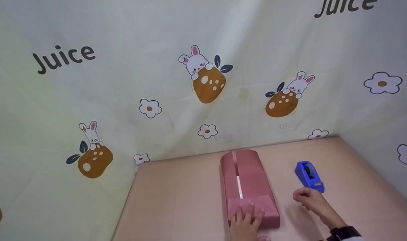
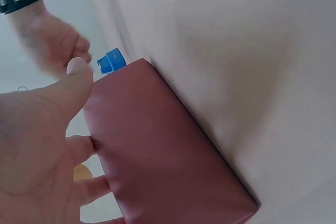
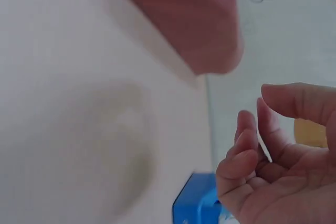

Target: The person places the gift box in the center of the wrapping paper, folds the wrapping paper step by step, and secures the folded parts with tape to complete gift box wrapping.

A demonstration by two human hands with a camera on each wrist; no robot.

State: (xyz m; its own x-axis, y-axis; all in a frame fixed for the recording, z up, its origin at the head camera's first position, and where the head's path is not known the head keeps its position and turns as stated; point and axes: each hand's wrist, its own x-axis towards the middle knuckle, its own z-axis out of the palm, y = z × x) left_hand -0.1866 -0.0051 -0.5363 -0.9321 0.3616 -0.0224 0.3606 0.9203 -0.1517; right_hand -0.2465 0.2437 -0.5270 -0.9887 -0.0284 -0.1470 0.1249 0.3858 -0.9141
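A long package in pink paper lies on the table, with a narrow, partly white strip along its top. My left hand rests spread-fingered on its near end, over a folded flap of paper. In the left wrist view the fingers lie along the package, with the thumb at its edge. To the right stands a blue tape dispenser. My right hand hovers just in front of it, fingers loosely bent and thumb close to the index finger. Nothing shows between them.
A pale pink cover lies over the table. Behind and at both sides hangs a whitish curtain printed with rabbits, fruit and flowers. A dark band with a light cuff circles the right wrist.
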